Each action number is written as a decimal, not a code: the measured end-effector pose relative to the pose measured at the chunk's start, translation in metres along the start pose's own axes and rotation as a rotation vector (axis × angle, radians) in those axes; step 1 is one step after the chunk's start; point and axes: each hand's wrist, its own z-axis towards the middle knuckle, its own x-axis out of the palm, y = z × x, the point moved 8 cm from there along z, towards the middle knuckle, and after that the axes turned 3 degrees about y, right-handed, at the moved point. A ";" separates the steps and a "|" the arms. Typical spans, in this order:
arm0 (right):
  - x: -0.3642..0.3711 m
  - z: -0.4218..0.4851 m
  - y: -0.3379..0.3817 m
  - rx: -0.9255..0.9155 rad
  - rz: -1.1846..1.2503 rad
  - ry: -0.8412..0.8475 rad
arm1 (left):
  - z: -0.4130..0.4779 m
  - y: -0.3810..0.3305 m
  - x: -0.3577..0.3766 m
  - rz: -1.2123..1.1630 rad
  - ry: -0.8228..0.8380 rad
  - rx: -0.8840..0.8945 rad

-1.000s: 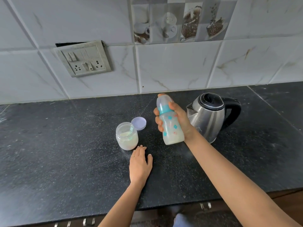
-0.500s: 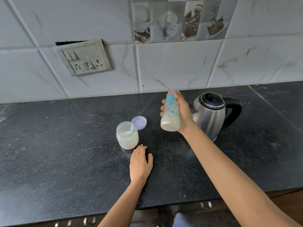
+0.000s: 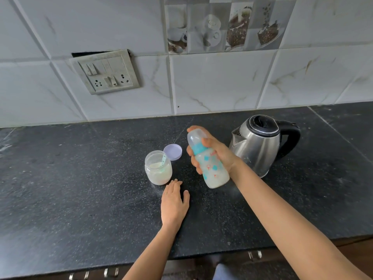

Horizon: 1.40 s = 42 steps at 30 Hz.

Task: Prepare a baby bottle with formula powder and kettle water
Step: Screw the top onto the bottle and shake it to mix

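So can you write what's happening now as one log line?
right hand: holds capped baby bottle, milky, tilted | left hand: flat on counter | powder jar: open | kettle: lid shut

arms: bare, sleeveless | left hand: thin ring, possibly gold

My right hand holds the bottle tilted, above the counter. My left hand lies flat by the jar.
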 end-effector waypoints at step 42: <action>-0.013 0.012 0.022 -0.178 0.498 -0.158 | -0.003 -0.004 -0.004 -0.007 0.007 -0.009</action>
